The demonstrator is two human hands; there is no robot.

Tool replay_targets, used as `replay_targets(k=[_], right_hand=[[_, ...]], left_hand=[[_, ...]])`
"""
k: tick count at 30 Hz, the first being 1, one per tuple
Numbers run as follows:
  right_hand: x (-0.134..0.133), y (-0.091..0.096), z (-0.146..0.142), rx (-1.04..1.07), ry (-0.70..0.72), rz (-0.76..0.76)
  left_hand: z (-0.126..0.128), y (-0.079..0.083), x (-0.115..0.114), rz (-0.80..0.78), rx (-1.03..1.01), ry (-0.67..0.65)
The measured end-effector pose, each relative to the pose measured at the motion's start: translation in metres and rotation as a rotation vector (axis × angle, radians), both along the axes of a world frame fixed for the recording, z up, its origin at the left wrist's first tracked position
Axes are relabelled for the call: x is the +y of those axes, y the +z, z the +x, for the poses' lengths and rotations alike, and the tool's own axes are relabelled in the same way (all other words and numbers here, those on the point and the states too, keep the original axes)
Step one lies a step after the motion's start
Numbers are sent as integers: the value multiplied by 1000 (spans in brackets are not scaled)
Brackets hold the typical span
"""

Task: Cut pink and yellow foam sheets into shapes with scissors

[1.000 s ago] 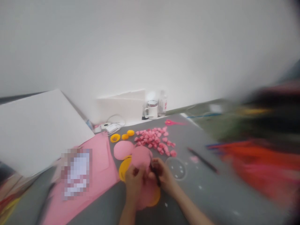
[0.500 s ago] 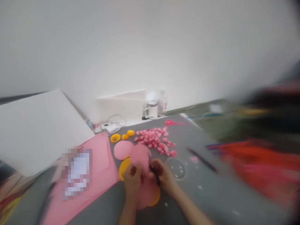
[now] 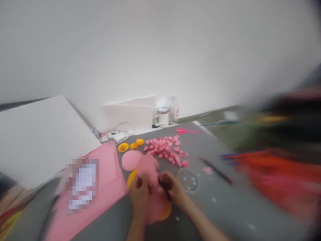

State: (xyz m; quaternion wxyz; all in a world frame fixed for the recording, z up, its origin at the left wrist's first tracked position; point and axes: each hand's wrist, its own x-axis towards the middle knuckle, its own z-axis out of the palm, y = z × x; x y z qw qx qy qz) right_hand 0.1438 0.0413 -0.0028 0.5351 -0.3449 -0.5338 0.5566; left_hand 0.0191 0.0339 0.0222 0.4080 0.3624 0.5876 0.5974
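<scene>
My left hand (image 3: 138,196) is closed on the lower edge of a pink paper circle (image 3: 147,166), holding it up off the table. My right hand (image 3: 172,189) grips a dark slim tool (image 3: 163,188), perhaps scissors or a pen, at the circle's right edge. Under my hands lie another pink paper piece (image 3: 153,208) and a yellow disc (image 3: 165,211). A second pink circle (image 3: 130,160) lies flat just beyond, with a yellow disc (image 3: 130,178) half hidden behind the held circle.
A heap of several small pink pieces (image 3: 165,149) lies on the grey table (image 3: 225,201). Small yellow rolls (image 3: 131,146), pink scissors (image 3: 184,131), a dark pen (image 3: 217,171), a clear round lid (image 3: 188,180), pink sheets (image 3: 107,167), a white board (image 3: 40,137) and a mug (image 3: 162,117) surround them.
Both hands and the held pink circle have shifted slightly left; the circle has turned a little in my left hand. Nothing else has moved.
</scene>
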Motion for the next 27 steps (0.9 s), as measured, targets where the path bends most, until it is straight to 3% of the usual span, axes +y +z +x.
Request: replay_targets(k=[7, 20, 27], right_hand=[[2, -2, -1, 85, -2, -15], [1, 2, -3, 105, -32, -10], [1, 0, -1, 102, -24, -23]], left_hand=[[1, -3, 0, -12, 58, -84], [4, -6, -1, -53, 79, -68], [6, 2, -2, -52, 75, -88]])
